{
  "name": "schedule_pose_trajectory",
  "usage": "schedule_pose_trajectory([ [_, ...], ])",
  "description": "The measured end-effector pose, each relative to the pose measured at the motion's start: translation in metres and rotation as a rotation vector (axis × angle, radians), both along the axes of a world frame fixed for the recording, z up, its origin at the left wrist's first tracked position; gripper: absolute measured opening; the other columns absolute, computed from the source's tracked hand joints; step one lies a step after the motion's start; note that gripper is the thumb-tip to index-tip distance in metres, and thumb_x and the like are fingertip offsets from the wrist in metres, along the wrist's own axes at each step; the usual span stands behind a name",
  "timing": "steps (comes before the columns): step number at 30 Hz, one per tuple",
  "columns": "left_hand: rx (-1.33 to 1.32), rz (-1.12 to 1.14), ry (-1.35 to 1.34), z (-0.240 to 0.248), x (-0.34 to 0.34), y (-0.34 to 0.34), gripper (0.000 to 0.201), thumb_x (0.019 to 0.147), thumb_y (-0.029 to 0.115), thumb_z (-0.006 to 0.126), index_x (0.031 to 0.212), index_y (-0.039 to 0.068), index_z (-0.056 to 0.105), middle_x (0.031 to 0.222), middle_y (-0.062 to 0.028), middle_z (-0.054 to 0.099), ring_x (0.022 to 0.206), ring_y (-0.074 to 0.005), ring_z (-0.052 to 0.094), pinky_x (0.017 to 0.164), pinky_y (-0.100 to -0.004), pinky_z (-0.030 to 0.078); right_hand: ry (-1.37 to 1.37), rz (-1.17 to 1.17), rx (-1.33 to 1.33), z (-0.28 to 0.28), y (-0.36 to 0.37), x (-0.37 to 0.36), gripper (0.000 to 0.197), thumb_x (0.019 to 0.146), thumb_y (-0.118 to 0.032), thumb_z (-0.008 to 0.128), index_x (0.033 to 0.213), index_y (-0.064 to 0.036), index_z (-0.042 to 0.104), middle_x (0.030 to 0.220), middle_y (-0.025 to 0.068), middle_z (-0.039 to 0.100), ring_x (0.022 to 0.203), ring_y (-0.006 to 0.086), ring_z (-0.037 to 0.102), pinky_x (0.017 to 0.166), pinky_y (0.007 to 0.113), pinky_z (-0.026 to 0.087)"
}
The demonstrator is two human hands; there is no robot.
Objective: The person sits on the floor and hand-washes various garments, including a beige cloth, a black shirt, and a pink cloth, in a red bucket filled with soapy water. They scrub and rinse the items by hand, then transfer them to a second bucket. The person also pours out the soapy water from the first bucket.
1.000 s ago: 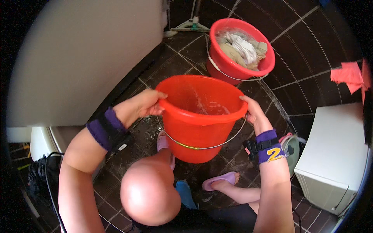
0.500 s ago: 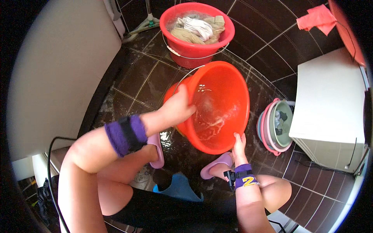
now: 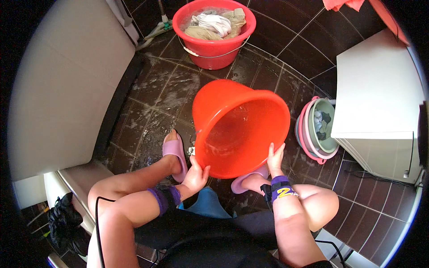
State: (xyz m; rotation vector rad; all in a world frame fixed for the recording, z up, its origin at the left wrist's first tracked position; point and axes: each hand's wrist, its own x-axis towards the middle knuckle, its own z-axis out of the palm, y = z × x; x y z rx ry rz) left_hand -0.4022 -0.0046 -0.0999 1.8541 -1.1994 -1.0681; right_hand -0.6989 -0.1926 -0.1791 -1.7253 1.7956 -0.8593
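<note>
An orange-red bucket (image 3: 241,129) is tilted on its side between my knees, its wide mouth facing me and to the right. Its inside looks wet. My left hand (image 3: 195,175) grips the rim at the lower left, thumb against the edge. At the lower right of the rim, my right hand (image 3: 276,159) holds on with the fingers over the edge. Both wrists wear purple bands. Past the bucket stands a second, red bucket (image 3: 212,53) with wet white and beige clothes (image 3: 214,26) in foamy water, its wire handle hanging down.
Nested basins (image 3: 317,129) with small dark and light cloths stand at the right, beside a white cabinet (image 3: 375,94). Wet dark tiles (image 3: 165,89) cover the floor. My feet wear pink slippers (image 3: 175,156). A blue plastic thing (image 3: 206,203) lies between my legs.
My left hand has slid from the upper left side of the orange-red bucket down to its lower left rim. The bucket has turned, its mouth now facing more toward me.
</note>
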Motion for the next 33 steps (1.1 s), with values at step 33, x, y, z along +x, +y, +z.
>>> schedule_pose_trajectory([
  [33,0.651,0.447,1.543,-0.182,-0.008,0.002,0.038,0.079,0.014,0.052,0.117,0.011,0.054,0.115,-0.0098,0.057,0.105,-0.0313,0.055,0.091,-0.0504,0.048,0.397,1.077,0.063,0.210,0.055,0.195,0.035,0.083,-0.019,0.060,0.112,-0.0073,0.044,0.101,0.0176,0.057,0.079,0.0386,0.062,0.065,0.046,0.052],
])
